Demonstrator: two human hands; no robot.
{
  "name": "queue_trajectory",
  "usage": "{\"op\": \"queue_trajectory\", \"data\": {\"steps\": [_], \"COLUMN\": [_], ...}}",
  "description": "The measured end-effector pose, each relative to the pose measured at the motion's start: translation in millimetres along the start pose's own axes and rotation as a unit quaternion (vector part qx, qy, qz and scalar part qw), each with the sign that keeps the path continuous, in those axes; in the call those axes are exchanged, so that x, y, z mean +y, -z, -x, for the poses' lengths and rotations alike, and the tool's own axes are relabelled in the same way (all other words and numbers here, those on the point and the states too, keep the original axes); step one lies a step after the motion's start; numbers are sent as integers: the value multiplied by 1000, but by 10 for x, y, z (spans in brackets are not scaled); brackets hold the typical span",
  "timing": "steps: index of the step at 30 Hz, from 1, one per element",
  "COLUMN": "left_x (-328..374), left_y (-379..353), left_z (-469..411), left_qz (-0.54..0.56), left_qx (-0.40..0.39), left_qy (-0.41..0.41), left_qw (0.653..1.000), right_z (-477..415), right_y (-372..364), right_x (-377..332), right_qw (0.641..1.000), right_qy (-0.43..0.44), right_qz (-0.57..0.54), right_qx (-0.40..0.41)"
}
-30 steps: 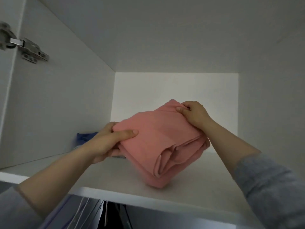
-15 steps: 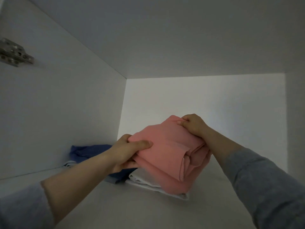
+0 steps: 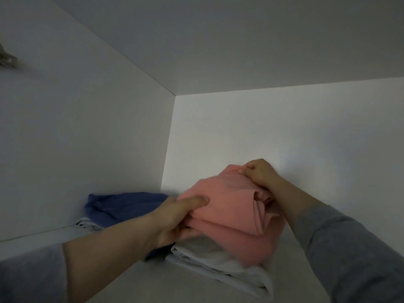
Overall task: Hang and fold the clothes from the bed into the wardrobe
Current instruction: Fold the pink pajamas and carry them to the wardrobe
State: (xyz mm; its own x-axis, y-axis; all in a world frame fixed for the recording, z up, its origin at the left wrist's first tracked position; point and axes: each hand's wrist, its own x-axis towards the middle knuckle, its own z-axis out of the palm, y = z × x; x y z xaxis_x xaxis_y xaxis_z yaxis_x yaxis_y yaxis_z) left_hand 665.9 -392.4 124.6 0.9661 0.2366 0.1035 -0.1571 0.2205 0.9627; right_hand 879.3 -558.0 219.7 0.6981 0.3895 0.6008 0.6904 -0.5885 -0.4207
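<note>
A folded pink garment (image 3: 231, 206) is deep inside the white wardrobe compartment, sitting on top of a folded white garment (image 3: 220, 265). My left hand (image 3: 177, 217) grips its near left side, thumb on top and fingers underneath. My right hand (image 3: 258, 171) pinches its far top corner close to the back wall. A folded blue garment (image 3: 122, 206) lies to the left, against the side wall, over another pale piece of cloth (image 3: 84, 224).
The shelf floor (image 3: 153, 281) stretches toward me in front of the stacks. The left side wall (image 3: 87, 138), back wall (image 3: 284, 132) and ceiling panel (image 3: 240, 40) close the compartment. A metal door hinge (image 3: 6, 60) shows at the far left edge.
Both hands have carried the pink garment from the shelf's front edge deeper in and onto the white garment. The view has moved further into the compartment.
</note>
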Motion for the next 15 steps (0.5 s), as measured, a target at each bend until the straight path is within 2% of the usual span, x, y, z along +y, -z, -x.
{"op": "queue_trajectory", "data": {"steps": [4,7,9,12,15], "left_x": [-258,-267,-269,-278,-285], "left_y": [3,18,26,43,62], "left_z": [-83,-92,-90,-74,-79], "left_qz": [0,-7,-19,-42,-49], "left_qx": [22,23,23,7,1], "left_qy": [43,37,27,17,5], "left_qw": [999,999,999,999,999], "right_z": [165,354,514,786,952], "right_y": [-352,-339,-176,-16,-9], "right_x": [342,516,584,626,625], "right_qw": [984,972,958,936,916], "right_qy": [-53,-102,-169,-276,-325], "right_qz": [62,115,122,-5,-133], "right_qx": [-156,-177,-199,-219,-195]}}
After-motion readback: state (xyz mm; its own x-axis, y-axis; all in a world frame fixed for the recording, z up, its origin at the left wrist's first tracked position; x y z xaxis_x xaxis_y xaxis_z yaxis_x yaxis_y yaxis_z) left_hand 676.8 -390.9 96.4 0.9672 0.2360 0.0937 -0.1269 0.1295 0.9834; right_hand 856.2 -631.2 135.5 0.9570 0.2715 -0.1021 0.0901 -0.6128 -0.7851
